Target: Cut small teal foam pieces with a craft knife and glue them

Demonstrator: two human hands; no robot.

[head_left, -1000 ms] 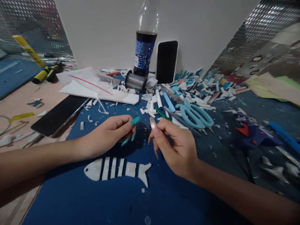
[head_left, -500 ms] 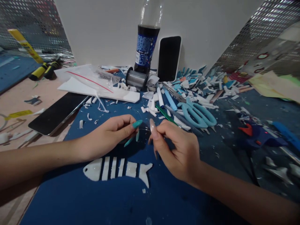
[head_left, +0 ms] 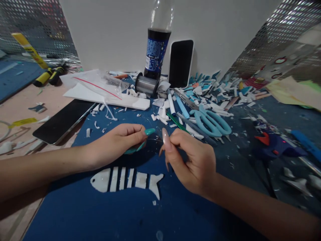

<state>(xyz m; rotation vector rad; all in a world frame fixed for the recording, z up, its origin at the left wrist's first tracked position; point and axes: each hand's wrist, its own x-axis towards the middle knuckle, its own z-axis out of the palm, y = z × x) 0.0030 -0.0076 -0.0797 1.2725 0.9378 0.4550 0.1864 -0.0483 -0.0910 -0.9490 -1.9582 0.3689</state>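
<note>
A thin clear line (head_left: 154,140) runs between my two hands above the blue mat (head_left: 105,217). My left hand (head_left: 126,138) is closed on one part of it, thumb against curled fingers. My right hand (head_left: 189,155) pinches the line between thumb and forefinger, a short gap away. Below them on the mat lies a white fish shape (head_left: 101,180) cut into several separate pieces, its head with an eye hole at the left and its tail at the right. A spool of clear line (head_left: 146,84) rests on its side behind my hands.
Blue-handled scissors (head_left: 212,122) lie among white and blue scraps (head_left: 213,92). Behind stand a cola bottle (head_left: 156,50) and a propped phone (head_left: 181,63). Another phone (head_left: 64,121) lies at left. A dark blue glue gun (head_left: 278,145) is at right.
My left hand's fingers have curled in more tightly, its thumb now pointing more to the right. My right hand has barely shifted. The fish pieces lie as before.
</note>
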